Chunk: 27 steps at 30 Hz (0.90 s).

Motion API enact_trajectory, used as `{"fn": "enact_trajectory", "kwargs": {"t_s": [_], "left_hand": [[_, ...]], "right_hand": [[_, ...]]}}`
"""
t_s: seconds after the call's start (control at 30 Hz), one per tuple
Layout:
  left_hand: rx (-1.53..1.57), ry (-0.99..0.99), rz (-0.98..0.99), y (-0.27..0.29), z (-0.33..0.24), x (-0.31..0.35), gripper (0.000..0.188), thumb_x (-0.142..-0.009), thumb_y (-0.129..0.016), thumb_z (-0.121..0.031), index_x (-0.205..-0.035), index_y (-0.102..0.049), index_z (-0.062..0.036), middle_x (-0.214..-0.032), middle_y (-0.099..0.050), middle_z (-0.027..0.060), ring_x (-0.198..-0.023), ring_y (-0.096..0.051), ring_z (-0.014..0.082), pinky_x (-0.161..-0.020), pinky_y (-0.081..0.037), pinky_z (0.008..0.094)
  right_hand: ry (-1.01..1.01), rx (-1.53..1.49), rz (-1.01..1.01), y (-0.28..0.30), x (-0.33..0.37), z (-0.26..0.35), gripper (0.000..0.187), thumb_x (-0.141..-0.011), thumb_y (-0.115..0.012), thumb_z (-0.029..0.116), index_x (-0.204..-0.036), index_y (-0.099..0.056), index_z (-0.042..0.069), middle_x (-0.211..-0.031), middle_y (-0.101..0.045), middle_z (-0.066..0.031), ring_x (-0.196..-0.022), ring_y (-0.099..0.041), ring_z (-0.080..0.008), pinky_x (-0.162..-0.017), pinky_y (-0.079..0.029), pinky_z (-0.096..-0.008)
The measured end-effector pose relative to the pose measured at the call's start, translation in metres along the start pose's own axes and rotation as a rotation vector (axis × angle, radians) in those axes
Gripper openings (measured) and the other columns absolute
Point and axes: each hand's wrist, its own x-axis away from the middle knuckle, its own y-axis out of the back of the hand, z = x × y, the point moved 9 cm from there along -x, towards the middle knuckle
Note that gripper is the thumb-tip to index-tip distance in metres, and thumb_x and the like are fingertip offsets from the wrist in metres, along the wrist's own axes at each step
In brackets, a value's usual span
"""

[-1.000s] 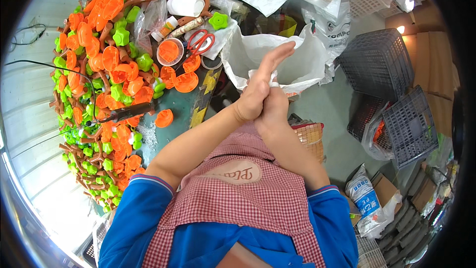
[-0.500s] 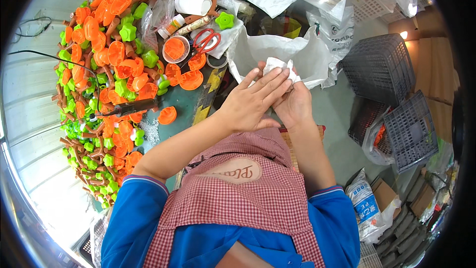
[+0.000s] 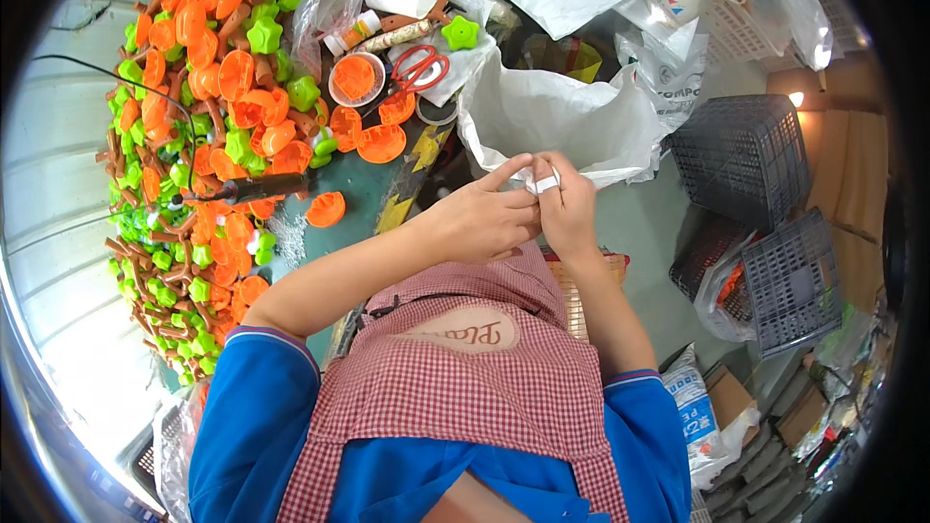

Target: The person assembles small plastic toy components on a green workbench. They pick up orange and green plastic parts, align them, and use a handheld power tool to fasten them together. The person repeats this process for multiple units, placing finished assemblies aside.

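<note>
Both hands meet in front of the person's chest, just over the open mouth of a large white bag point(image 3: 562, 121). The left hand point(image 3: 484, 223) and the right hand point(image 3: 567, 208) press their fingertips together on a small white piece point(image 3: 544, 182), seemingly a strip of tape or paper; what it is exactly cannot be told at this size. The fingers of both hands are drawn in and pinching, not spread, with the left index finger stretched forward over the piece. The likeliest slip is the piece escaping from so small a grip: it is thin and light, so a shift of either thumb could let it fold on itself, stick to a finger, or drop into the bag below, where white on white would be hard to find. The piece sits right between the two sets of fingertips, touching both, above the bag's near rim. To the left, on the dark worktop point(image 3: 373, 184), lie a heap of orange, green and brown plastic parts point(image 3: 208, 107), a pair of red-handled scissors point(image 3: 421, 68) and a small bowl point(image 3: 354, 77), all well apart from the hands.
</note>
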Motion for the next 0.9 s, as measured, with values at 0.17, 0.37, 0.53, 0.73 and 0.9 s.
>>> {"fn": "enact_trajectory", "kwargs": {"t_s": [0.17,0.37,0.53,0.73,0.9], "left_hand": [[0.083,0.407,-0.294,0.02,0.009,0.064,0.042,-0.076,-0.073,-0.027,-0.116,-0.065,-0.0149,-0.146,-0.045,0.0058,-0.133,-0.043,0.0282,-0.111,-0.035,0.0465],[0.15,0.979,-0.251,-0.032,-0.017,0.205,0.041,-0.076,-0.073,-0.024,-0.115,-0.065,-0.0138,-0.14,-0.051,0.0084,-0.128,-0.048,0.0301,-0.107,-0.039,0.0444],[0.154,1.447,-0.272,-0.084,-0.08,0.33,0.036,-0.078,-0.07,-0.024,-0.112,-0.066,-0.0119,-0.134,-0.055,0.0078,-0.121,-0.053,0.0289,-0.103,-0.042,0.0432],[0.255,1.623,-0.277,-0.148,-0.123,0.419,0.034,-0.08,-0.07,-0.023,-0.112,-0.067,-0.0117,-0.13,-0.058,0.0082,-0.118,-0.055,0.0289,-0.101,-0.042,0.0432],[0.349,1.536,-0.243,-0.212,-0.114,0.492,0.038,-0.081,-0.07,-0.023,-0.116,-0.064,-0.0112,-0.131,-0.057,0.0096,-0.118,-0.055,0.0297,-0.101,-0.043,0.042]], "right_hand": [[0.676,0.096,-0.713,0.09,0.011,0.07,0.034,-0.093,-0.063,0.022,-0.114,-0.058,-0.004,-0.113,-0.06,-0.0178,-0.098,-0.058,-0.032,-0.086,-0.046,-0.0396],[0.418,1.064,-0.126,0.016,-0.091,-0.076,0.05,-0.09,-0.059,0.049,-0.126,-0.063,0.015,-0.141,-0.048,-0.0167,-0.133,-0.038,-0.0388,-0.109,-0.023,-0.0609],[0.662,0.579,0.018,-0.069,-0.063,-0.012,0.033,-0.095,-0.059,0.025,-0.118,-0.065,0.002,-0.125,-0.06,-0.0166,-0.118,-0.053,-0.0308,-0.102,-0.039,-0.0416],[0.188,0.412,0.449,-0.163,-0.009,-0.073,0.027,-0.095,-0.053,0.012,-0.116,-0.065,0.0,-0.104,-0.066,-0.0172,-0.097,-0.063,-0.0287,-0.084,-0.049,-0.0363],[0.246,0.475,0.251,-0.206,0.065,-0.154,0.033,-0.089,-0.048,-0.003,-0.117,-0.065,0.002,-0.088,-0.067,-0.0161,-0.087,-0.065,-0.0312,-0.078,-0.052,-0.0394]]}}
